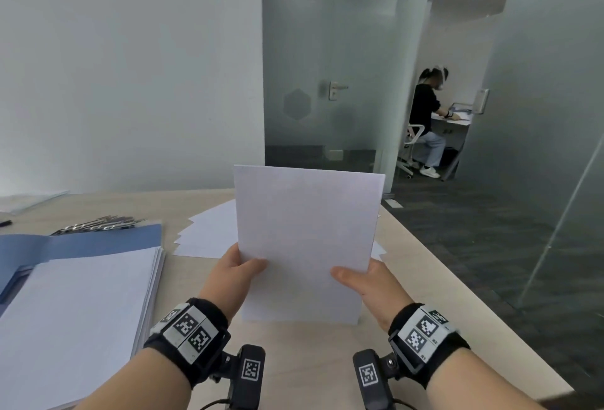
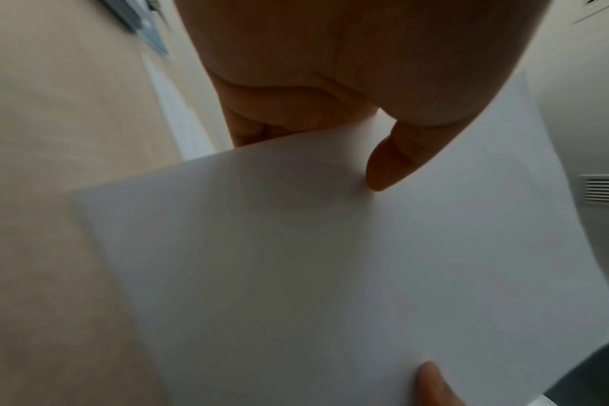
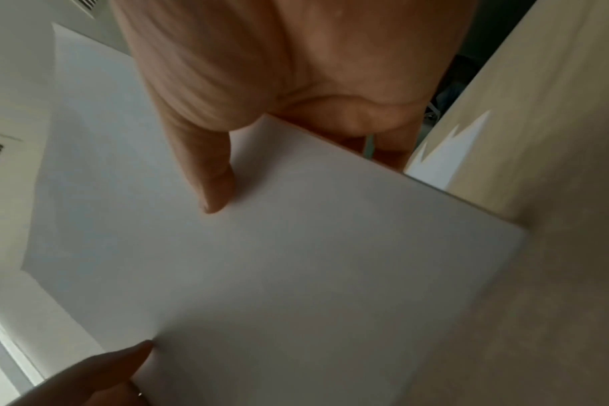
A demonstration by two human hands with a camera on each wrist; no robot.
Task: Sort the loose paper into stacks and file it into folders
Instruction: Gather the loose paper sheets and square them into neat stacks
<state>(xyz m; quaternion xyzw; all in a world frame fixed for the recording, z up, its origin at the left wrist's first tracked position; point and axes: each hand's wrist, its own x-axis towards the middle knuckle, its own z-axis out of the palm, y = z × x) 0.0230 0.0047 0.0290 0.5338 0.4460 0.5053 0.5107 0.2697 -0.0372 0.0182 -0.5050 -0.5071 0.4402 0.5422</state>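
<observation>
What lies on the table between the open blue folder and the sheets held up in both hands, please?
Only bare table separates the blue folder from the held sheets; the head view shows this.

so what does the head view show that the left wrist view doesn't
Only the head view shows the blue folder holding a neat paper stack, the loose sheets fanned out behind, and a person seated beyond the glass. Only the left wrist view shows a wall vent. Both show the held paper, pinched by the left hand and right hand, bottom edge on the table.
</observation>
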